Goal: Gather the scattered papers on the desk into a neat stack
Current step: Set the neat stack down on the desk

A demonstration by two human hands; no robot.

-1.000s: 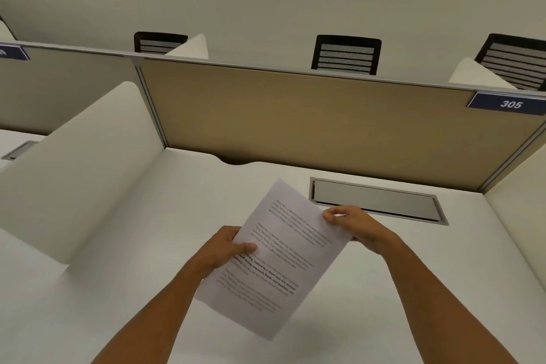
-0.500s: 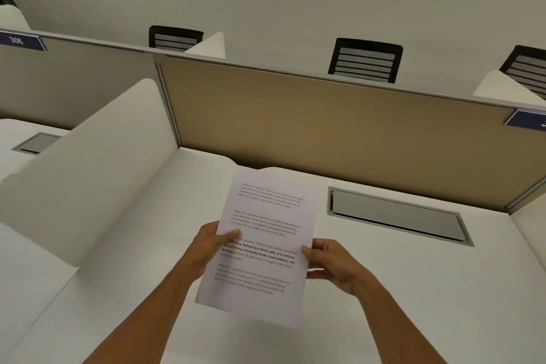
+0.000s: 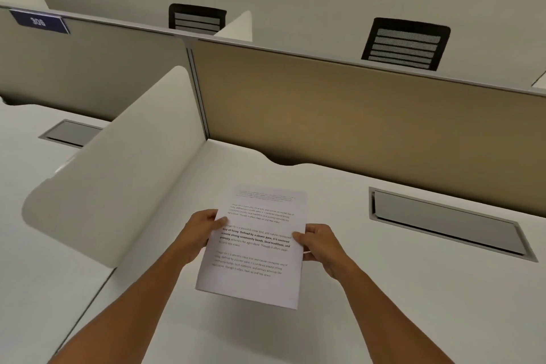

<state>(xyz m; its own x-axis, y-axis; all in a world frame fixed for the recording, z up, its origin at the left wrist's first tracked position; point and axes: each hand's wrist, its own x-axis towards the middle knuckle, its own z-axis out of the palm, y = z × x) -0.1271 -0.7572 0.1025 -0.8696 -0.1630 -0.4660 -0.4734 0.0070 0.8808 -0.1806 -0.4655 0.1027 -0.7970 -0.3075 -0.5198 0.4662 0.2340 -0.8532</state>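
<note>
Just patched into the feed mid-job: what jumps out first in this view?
The printed papers held above the white desk, centre frame: the left hand grips their left edge, the right hand their right edge. Behind rises a tan partition panel, with a grey cable hatch set in the desk to the right. Two black chair backs show over the partition.

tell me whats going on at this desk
A person is holding a stack of printed papers in both hands above a white desk in a partitioned cubicle. The left hand grips the left edge and the right hand grips the right edge, thumbs on top of the page. The sheets look squared together, text facing up. No loose papers are visible on the desk in this view.
</note>
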